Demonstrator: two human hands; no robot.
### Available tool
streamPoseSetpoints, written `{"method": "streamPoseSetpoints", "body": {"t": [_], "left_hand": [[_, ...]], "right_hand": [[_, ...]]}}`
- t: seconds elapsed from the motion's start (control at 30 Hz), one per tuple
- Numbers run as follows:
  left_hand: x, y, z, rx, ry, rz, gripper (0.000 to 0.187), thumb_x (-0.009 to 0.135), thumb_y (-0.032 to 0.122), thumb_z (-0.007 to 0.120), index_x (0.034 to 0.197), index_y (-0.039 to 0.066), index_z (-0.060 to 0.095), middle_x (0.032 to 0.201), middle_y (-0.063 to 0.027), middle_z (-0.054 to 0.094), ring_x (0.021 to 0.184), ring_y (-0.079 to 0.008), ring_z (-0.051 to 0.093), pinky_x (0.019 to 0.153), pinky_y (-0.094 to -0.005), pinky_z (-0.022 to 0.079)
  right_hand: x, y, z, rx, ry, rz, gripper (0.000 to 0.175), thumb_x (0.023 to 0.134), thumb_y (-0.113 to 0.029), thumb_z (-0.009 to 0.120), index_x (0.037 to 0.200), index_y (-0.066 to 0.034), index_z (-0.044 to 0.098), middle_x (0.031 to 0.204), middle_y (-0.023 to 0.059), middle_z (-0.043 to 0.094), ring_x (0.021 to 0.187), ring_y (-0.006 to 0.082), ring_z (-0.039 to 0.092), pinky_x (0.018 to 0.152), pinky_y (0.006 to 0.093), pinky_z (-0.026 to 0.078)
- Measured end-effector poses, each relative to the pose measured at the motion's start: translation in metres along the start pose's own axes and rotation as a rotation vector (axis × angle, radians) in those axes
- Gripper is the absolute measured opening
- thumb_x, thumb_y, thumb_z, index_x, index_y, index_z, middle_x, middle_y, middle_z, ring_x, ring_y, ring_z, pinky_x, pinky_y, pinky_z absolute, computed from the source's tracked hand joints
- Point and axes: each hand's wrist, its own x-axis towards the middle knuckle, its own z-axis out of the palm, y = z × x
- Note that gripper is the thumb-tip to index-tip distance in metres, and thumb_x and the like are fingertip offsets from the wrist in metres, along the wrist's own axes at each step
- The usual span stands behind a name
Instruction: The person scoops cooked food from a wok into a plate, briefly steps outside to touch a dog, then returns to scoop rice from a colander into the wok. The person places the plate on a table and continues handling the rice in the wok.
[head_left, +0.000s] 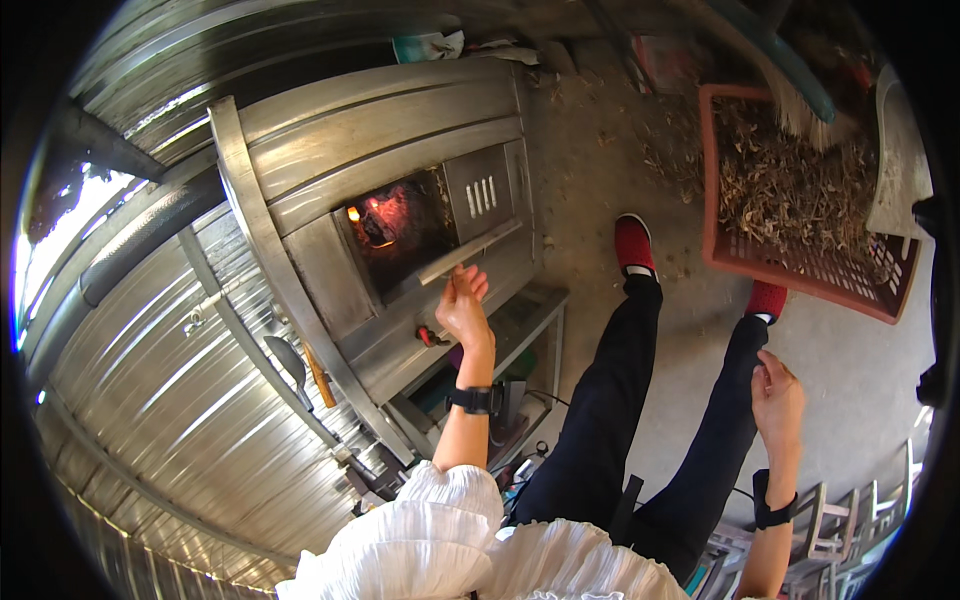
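Observation:
My left hand (465, 309), with a dark watch at the wrist, is at the lower edge of a metal stove's firebox opening. Its fingertips meet or overlap a pale narrow strip (471, 253) along that edge; whether they grip it I cannot tell. Inside the opening, a small flame and red glowing embers (381, 217) show in the dark firebox. A slotted metal panel (481, 193) is to the right of the opening. My right hand (778, 399) hangs beside my right leg, its fingers loosely curled and nothing visible in them.
A reddish plastic crate (706, 176) holds dry plant matter (791, 180), with a broom (806, 124) at its far side. A red-handled valve (429, 337) projects below the firebox. A ladle (287, 360) hangs by the corrugated metal wall (187, 367). Wooden stools (829, 517) stand at lower right.

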Motion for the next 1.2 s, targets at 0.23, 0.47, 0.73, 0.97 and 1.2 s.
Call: {"method": "streamPoseSetpoints", "body": {"t": [0.23,0.47,0.73,0.97,1.2], "left_hand": [[0.085,0.026,0.023,-0.238,0.009,-0.140,0.028,0.088,0.017,0.056,0.106,-0.004,0.057,0.093,-0.0153,0.062,0.078,-0.0232,0.063,0.068,-0.0322,0.053],[0.099,0.043,0.029,-0.647,-0.097,-0.319,0.059,0.084,0.006,0.051,0.136,0.004,0.024,0.105,-0.0091,0.049,0.088,-0.0239,0.059,0.078,-0.0396,0.053],[-0.072,0.034,-0.076,-0.388,-0.425,-0.405,0.056,0.088,0.028,0.057,0.135,0.006,0.036,0.097,-0.0049,0.057,0.075,-0.0089,0.054,0.062,-0.0234,0.047],[-0.224,-0.061,-0.254,-0.501,-0.283,-0.719,0.040,0.088,0.027,0.059,0.120,0.004,0.052,0.101,-0.0064,0.061,0.080,-0.0131,0.061,0.066,-0.0253,0.052],[-0.317,-0.163,-0.353,-0.705,0.260,-1.077,0.035,0.088,0.022,0.056,0.118,0.004,0.051,0.094,-0.0135,0.063,0.072,-0.0210,0.063,0.056,-0.0292,0.053]], "right_hand": [[-0.010,-0.030,-0.005,-0.079,-0.036,-0.102,0.020,0.082,-0.011,0.054,0.100,-0.0031,0.060,0.071,0.0155,0.059,0.060,0.0281,0.058,0.056,0.0369,0.046],[-0.034,-0.088,-0.034,-0.219,-0.010,-0.136,0.024,0.080,-0.012,0.055,0.100,-0.0009,0.061,0.080,0.0178,0.063,0.065,0.0290,0.062,0.061,0.0364,0.049],[-0.070,-0.281,-0.026,-0.329,-0.061,-0.905,0.022,0.080,-0.015,0.056,0.099,-0.0058,0.063,0.085,0.0140,0.063,0.072,0.0308,0.062,0.063,0.0373,0.050],[-0.160,-0.456,0.051,-0.565,-0.455,-1.488,0.026,0.078,-0.013,0.059,0.103,-0.0068,0.059,0.075,0.0120,0.058,0.065,0.0299,0.060,0.057,0.0368,0.050],[-0.221,-0.544,0.194,-0.879,-0.490,-1.743,0.041,0.076,-0.014,0.057,0.115,-0.0033,0.048,0.088,0.0193,0.053,0.071,0.0333,0.058,0.059,0.0407,0.049]]}}
